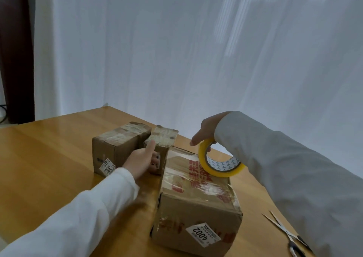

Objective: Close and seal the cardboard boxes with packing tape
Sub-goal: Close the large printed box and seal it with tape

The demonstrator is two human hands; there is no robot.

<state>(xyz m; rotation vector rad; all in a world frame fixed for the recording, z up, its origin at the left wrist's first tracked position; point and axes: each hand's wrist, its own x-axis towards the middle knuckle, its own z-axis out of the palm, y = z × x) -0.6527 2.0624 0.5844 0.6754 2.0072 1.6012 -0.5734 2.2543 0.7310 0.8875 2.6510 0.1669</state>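
Three cardboard boxes down on the tabletop [49, 158], all looking closed already and shiny with clear tape over the tops. Biggest box [198, 203] nearest, red print on the lid, white sticker reading 4002 on the front face, corners a bit crushed and the tape wrinkled like it's been reused a few times. Two smaller ones behind it: long box [117, 144] on the left with its own white label, and small middle box [163, 140] squeezed in just beside it, touching or near enough. Tape roll [220, 162] hanging right over the far end of the big box lid, yellowish translucent ring with a printed white cardboard core, tilted up on edge, probably so the free end can go down on the seam, though can't make out any loose tail from here. Right hand [208, 129] hooked on the roll with thumb through the core and a finger stretched out over the rim, so a loose grip closed round the roll rather than a tight squeeze. Left hand [141, 162] reaching for the front of the small middle box, fingers half curled against it, blurry, so can't tell whether that grip is actually closed on it or just nudging it; guessing it's steadying or shifting the box out of the way. Scissors [284, 233] lying open off to the right on the wood, handy for cutting later. Smooth varnished wood underneath, white curtain [196, 50] behind everything.
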